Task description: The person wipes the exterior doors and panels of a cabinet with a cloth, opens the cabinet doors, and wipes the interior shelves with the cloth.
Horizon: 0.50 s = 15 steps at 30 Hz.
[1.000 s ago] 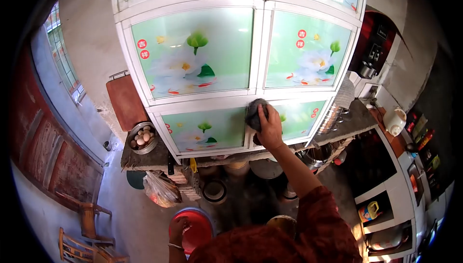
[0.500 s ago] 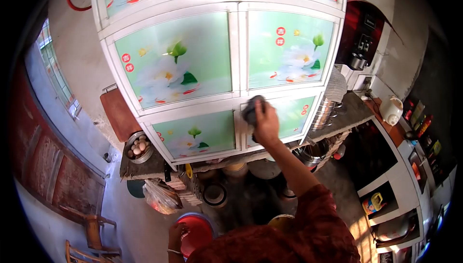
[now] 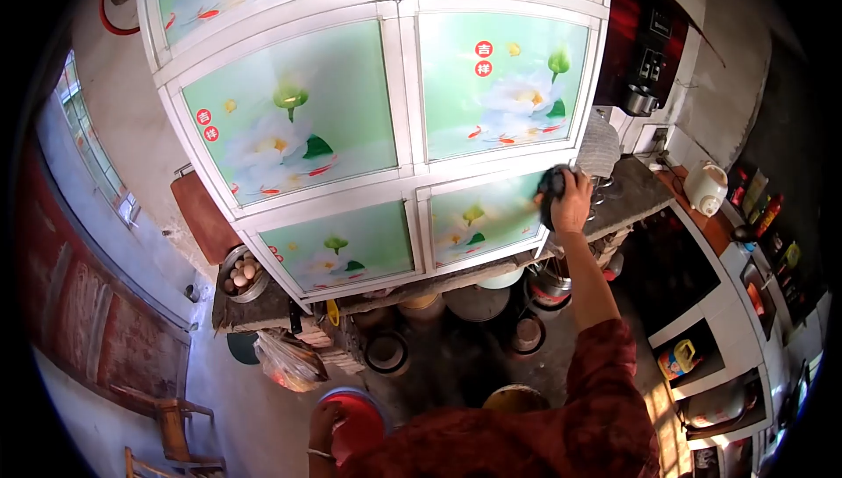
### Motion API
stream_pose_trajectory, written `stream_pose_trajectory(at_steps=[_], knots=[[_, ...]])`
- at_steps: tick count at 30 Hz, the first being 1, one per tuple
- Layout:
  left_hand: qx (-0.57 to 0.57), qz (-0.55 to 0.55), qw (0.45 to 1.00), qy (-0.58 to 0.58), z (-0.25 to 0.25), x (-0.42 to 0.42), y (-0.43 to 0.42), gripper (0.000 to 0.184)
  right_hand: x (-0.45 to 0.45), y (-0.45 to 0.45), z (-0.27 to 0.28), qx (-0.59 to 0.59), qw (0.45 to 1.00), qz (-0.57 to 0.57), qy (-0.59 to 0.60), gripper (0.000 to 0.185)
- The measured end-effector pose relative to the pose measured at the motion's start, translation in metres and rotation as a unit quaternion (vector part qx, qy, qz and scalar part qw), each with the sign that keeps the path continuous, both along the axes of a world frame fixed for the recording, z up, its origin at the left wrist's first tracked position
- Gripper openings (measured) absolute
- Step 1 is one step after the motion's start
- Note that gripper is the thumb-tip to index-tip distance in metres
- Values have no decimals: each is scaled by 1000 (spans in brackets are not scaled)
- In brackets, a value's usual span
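- Hands: R hand [image 3: 573, 206] closed round a dark-grey bunched cloth [image 3: 552, 196]; L hand [image 3: 326, 418] by L rim of a round red plastic-looking basin [image 3: 361, 425], can't tell if gripping.
- Tall white-framed cabinet w/ glossy green lotus-print panels [image 3: 406, 127]: prob. heavy, stiff; panels prob. slick & poss. brittle, so frame = safer hold.
- Basin: down low, L of body; prob. light, bit flexy, heavier if it has liquid (can't tell). Hold by rim.
- Cloth: at R edge of cabinet's btm-R door; prob. light, soft, poss. damp. Best bunched in palm, fingers spread over back.
- Rough grey slab counter [image 3: 638, 190]: carries cabinet; front edge could catch forearm.
- Reddish-brown rectangular board [image 3: 206, 219]: upright-ish, L of cabinet.
- Clear plastic bag [image 3: 289, 360], contents unclear: at counter's L front.
- Grey cloth-like cover [image 3: 599, 146] over shiny metal stack: just beside R hand, blocks reach further R.
- Round metal bowl [image 3: 250, 296] w/ pale-brown eggs [image 3: 241, 276]: counter's L end, near cabinet; eggs fragile, don't bump.
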<state>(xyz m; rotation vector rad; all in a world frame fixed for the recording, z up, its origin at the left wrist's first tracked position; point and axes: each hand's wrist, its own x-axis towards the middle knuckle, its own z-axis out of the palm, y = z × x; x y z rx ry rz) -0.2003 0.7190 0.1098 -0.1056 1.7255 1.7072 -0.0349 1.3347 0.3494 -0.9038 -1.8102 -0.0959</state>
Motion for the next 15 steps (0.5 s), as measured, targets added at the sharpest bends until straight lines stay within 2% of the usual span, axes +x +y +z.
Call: stream_pose_trajectory(at_steps=[3,5,8,10,12,15], knots=[[-31,28,999,-33,5,6,-7,21,-24,-11,-8,-75,992,52,84,58],[-16,38,999,-16,17,12,-6,21,-49,-41,4,-42,977,159,137,59],[-2,57,998,-3,22,13,-6,21,-79,-115,29,-22,945,296,140,61],[4,56,998,-3,16,13,-8,22,-104,-143,13,18,947,305,100,65],[3,42,999,-6,12,16,-10,23,-115,-173,4,14,959,282,-7,68],[-10,61,997,-37,4,23,-13,22,-126,-185,-15,81,967,227,-83,58]])
